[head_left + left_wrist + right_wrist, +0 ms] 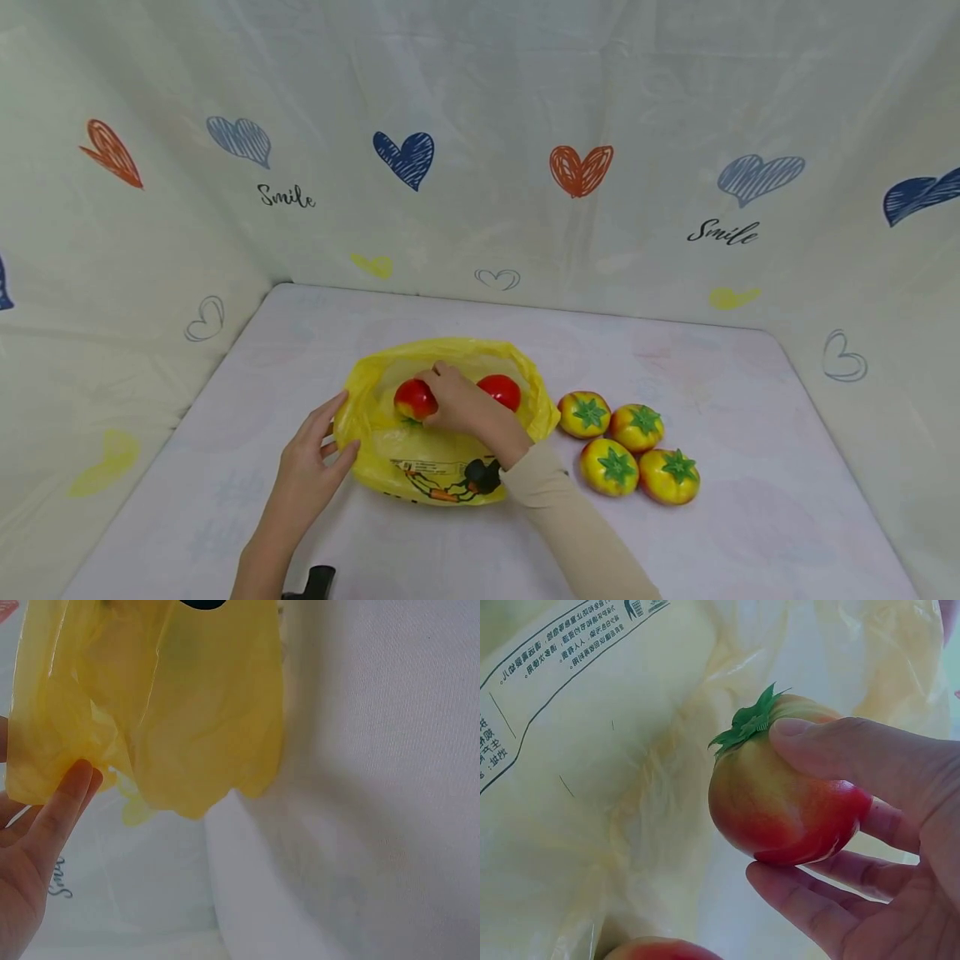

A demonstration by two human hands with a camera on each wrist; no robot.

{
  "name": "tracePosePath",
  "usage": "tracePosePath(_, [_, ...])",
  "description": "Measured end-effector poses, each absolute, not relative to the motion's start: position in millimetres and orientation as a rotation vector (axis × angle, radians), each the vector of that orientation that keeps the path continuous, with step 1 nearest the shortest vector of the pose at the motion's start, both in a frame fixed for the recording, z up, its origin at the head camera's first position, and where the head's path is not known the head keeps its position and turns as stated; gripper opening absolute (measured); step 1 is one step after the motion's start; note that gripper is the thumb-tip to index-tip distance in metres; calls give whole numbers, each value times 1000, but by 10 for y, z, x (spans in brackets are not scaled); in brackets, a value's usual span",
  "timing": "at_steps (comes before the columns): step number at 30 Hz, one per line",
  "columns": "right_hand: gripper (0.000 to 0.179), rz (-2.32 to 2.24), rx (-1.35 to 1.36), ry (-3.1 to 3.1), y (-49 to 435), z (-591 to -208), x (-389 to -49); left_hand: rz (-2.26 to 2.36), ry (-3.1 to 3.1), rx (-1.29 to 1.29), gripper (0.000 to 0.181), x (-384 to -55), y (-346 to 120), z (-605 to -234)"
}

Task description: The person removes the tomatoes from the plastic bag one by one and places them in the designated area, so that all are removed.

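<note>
A yellow plastic bag (371,457) lies with its mouth spread wide. My left hand (311,462) pinches the bag's left side, thumb on one face and fingers on the other; the left wrist view shows the fingers (64,806) against the thin film. Inside the bag, my right hand (461,407) holds a shiny red-and-yellow tomato (780,802), thumb near its green leafy top and fingers beneath. Another red tomato (500,390) sits in the bag to the right, partly behind the right wrist. Its edge also shows low in the right wrist view.
Several yellow-red tomatoes with green tops, one of them a tomato (609,468) in the front row, are grouped right of the bag. A black object (320,581) shows at the near edge. A curtain (480,225) with hearts closes off the table's back and sides.
</note>
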State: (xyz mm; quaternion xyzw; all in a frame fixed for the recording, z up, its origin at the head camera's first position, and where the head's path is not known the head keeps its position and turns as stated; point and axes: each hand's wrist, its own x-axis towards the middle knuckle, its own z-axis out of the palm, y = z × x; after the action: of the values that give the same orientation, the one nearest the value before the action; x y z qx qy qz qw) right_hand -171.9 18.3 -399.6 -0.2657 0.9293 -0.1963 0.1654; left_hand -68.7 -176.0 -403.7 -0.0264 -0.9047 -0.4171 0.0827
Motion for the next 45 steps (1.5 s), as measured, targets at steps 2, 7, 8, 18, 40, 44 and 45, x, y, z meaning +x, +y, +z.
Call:
tracePosePath(2, [60,-589,-757,2642,199,-3997,-1717,-1247,-2699,-78,63,-686,-1763,-4038])
tracePosePath(7, [62,-666,-738,2625,265,-3979,-1701,-1252,-2688,-88,63,-682,-1769,-4040])
tracePosePath(8, [62,-678,-729,2624,283,-3975,-1697,-1255,-2689,-88,63,-682,-1769,-4037])
tracePosePath(18, [67,-898,-634,2599,502,-3907,-1644,-1261,-2713,-67,63,-677,-1767,-4010])
tracePosePath(40, [61,-1487,-543,2616,1137,-3799,-1356,-1253,-2719,-63,62,-665,-1768,-4001])
tracePosePath(44, [63,-1573,-529,2603,1303,-3813,-1308,-1244,-2716,-63,62,-657,-1767,-4000])
tracePosePath(45, [63,-1581,-508,2606,1347,-3813,-1294,-1242,-2718,-59,62,-657,-1767,-3999])
